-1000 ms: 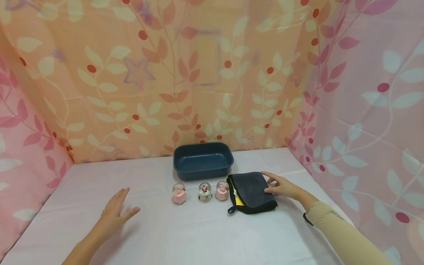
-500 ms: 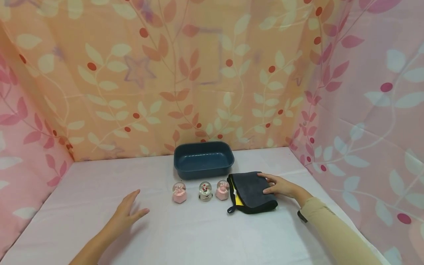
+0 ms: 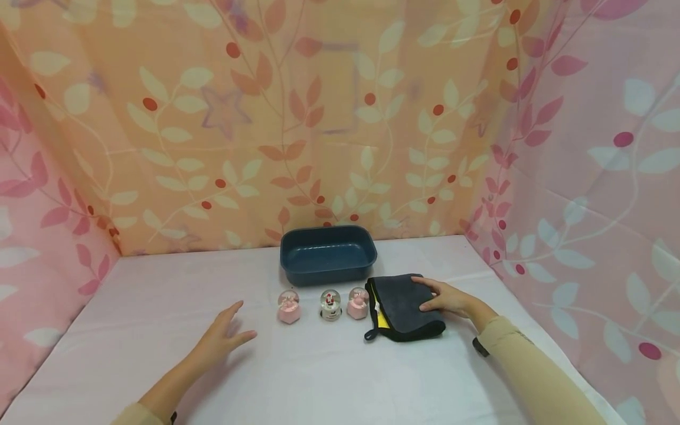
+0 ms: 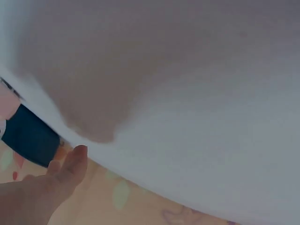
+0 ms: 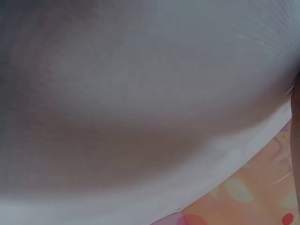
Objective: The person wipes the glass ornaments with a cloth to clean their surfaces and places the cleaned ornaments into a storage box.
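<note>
In the head view my left hand (image 3: pixel 216 340) hovers over the table with fingers spread and holds nothing. Nearest to it is a pink snow globe (image 3: pixel 289 309). Right of that stand a white-based snow globe with a Santa figure (image 3: pixel 330 306) and another pink snow globe (image 3: pixel 358 304). A folded dark grey cloth (image 3: pixel 405 307) with black edging, a hanging loop and a yellow inner side lies beside them. My right hand (image 3: pixel 451 300) rests on the cloth's right side with relaxed fingers. In the left wrist view, part of the left hand (image 4: pixel 58 180) shows.
A dark blue rectangular basin (image 3: pixel 328 265) stands behind the snow globes, close to the back curtain (image 3: pixel 255 118). White cloth covers the table (image 3: pixel 340 378). Patterned pink curtains (image 3: pixel 605 195) close in both sides.
My left hand has moved rightward, closer to the left pink snow globe. The right hand has shifted slightly left on the cloth. The snow globes and basin stay in place.
</note>
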`<state>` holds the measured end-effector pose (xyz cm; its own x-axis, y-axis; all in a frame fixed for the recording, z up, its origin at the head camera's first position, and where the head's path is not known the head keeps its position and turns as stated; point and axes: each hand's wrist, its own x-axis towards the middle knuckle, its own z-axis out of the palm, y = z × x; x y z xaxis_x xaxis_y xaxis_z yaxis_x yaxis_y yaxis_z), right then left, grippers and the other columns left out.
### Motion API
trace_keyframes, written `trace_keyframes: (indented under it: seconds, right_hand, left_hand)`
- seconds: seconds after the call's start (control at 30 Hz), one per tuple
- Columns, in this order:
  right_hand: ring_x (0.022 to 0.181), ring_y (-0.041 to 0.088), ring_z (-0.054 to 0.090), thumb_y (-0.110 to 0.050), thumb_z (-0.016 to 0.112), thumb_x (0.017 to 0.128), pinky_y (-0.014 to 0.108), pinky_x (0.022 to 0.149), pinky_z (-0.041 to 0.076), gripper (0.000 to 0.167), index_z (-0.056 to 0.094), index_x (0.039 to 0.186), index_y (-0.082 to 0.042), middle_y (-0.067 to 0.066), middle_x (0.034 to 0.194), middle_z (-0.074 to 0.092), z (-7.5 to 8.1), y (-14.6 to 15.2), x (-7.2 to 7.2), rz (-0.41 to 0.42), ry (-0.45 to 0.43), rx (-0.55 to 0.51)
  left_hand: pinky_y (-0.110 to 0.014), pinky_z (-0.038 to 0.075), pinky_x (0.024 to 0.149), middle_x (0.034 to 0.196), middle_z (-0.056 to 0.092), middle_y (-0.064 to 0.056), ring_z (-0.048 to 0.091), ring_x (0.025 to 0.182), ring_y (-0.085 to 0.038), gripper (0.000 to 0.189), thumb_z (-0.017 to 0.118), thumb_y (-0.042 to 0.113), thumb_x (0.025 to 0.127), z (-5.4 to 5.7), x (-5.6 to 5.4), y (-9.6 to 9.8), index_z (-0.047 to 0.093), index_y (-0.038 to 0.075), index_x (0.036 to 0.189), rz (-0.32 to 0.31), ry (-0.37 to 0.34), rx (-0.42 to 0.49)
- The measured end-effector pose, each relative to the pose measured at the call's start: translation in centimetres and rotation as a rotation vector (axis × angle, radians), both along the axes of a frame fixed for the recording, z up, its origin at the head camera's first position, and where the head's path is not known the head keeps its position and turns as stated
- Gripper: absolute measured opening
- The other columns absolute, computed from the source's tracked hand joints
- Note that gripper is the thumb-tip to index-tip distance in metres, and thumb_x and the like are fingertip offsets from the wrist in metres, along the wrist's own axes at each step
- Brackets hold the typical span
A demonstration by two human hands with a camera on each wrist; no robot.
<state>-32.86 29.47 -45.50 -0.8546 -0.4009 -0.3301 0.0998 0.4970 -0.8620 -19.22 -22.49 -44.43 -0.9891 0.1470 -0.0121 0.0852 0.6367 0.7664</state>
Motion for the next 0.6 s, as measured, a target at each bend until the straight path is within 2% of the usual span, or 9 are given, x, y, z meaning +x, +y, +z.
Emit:
trace_keyframes:
  seconds: [0.13, 0.37, 0.6]
  right_hand:
    - [0.140, 0.050, 0.015, -0.011, 0.078, 0.082, 0.057, 0.106, 0.029, 0.091, 0.022, 0.154, -0.011, 0.029, 0.157, 0.005, 0.0, 0.1, 0.2, -0.003, 0.046, -0.040]
    - [0.141, 0.051, 0.010, -0.011, 0.078, 0.081, 0.060, 0.107, 0.025, 0.092, 0.022, 0.154, -0.009, 0.029, 0.156, 0.008, 0.5, 0.1, 0.6, -0.018, 0.106, -0.022]
    - [0.139, 0.049, 0.018, -0.008, 0.075, 0.084, 0.053, 0.102, 0.038, 0.094, 0.014, 0.156, -0.012, 0.030, 0.156, 0.007, 1.2, 0.2, 1.0, -0.026, 0.062, -0.121]
  left_hand:
    - [-0.063, 0.027, 0.104, 0.142, 0.030, -0.040, 0.029, 0.131, -0.055, 0.081, 0.071, 0.026, 0.090, -0.2, -0.5, 0.9, 0.024, -0.011, 0.145, 0.002, 0.010, -0.001]
    - [-0.061, 0.030, 0.103, 0.138, 0.038, -0.038, 0.035, 0.129, -0.053, 0.080, 0.074, 0.020, 0.087, -0.7, -1.2, 2.3, 0.028, -0.011, 0.144, 0.035, -0.007, 0.051]
    - [-0.060, 0.032, 0.103, 0.138, 0.040, -0.036, 0.039, 0.127, -0.051, 0.080, 0.077, 0.017, 0.084, -1.0, -2.1, 3.7, 0.029, -0.009, 0.144, 0.063, -0.038, 0.075]
